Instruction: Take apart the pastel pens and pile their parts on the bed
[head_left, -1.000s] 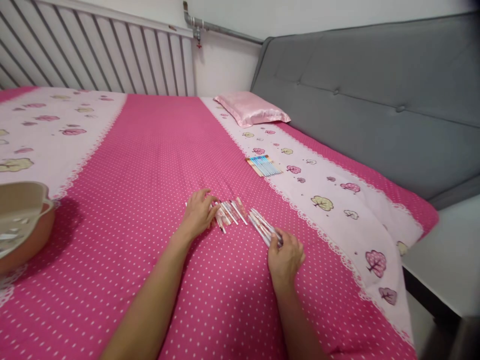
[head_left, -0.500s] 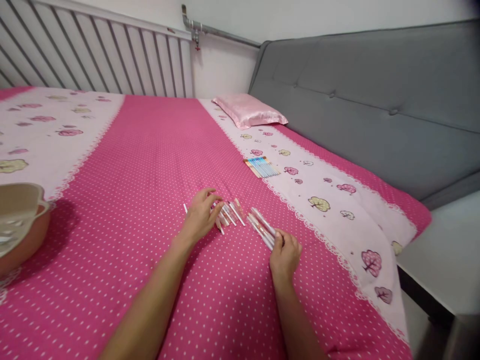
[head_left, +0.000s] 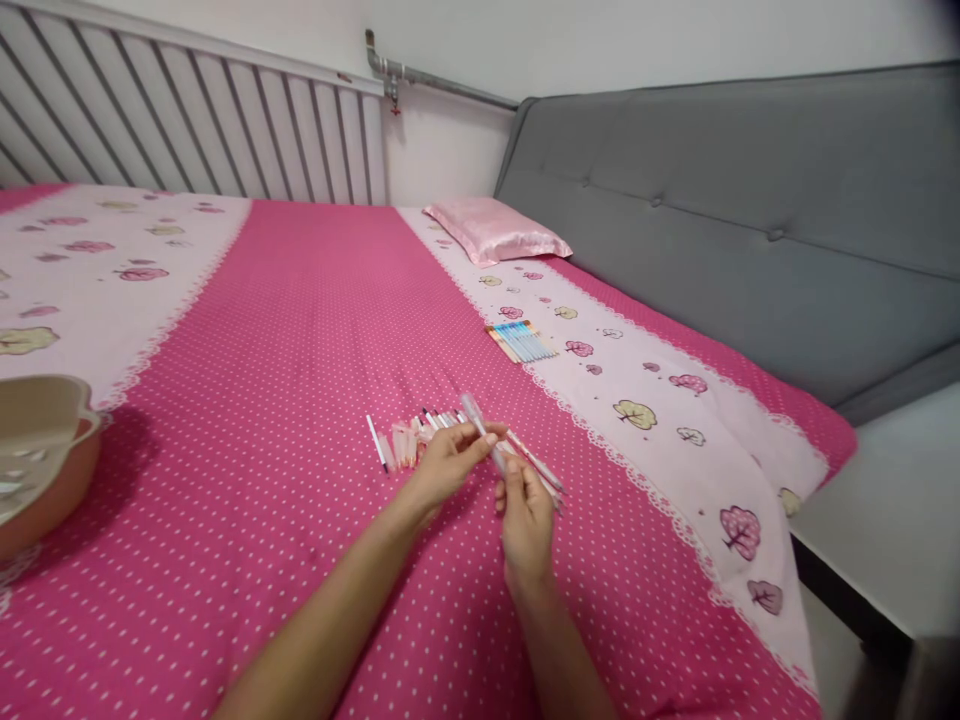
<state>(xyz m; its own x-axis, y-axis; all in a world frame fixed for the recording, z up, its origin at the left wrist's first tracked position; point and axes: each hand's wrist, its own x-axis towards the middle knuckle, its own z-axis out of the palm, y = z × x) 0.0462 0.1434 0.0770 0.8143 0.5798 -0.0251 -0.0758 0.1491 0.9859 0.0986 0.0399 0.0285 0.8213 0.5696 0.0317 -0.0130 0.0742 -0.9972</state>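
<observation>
Between my two hands a pale, translucent pen (head_left: 473,410) is held at a slant, its upper end pointing away from me. My left hand (head_left: 452,465) has thumb and fingers closed on its middle. My right hand (head_left: 526,520) pinches the lower end. Just beyond the left hand, several pink and white pens (head_left: 406,443) lie side by side on the bed, partly hidden by that hand. One white pen (head_left: 377,443) with a dark tip rests at the row's left end. More pens (head_left: 536,461) lie beside my right hand, partly covered by it.
A flat row of blue pens (head_left: 525,342) lies farther off on the polka-dot bedspread (head_left: 315,330). At the left edge stands a beige and orange basin (head_left: 56,500) with small white pieces inside. A pink pillow (head_left: 495,232) rests near the grey headboard (head_left: 675,160).
My right hand has moved left to meet the left hand, and its bundle of pens now lies on the bed. My left hand has shifted right, and both hands have taken hold of one pen.
</observation>
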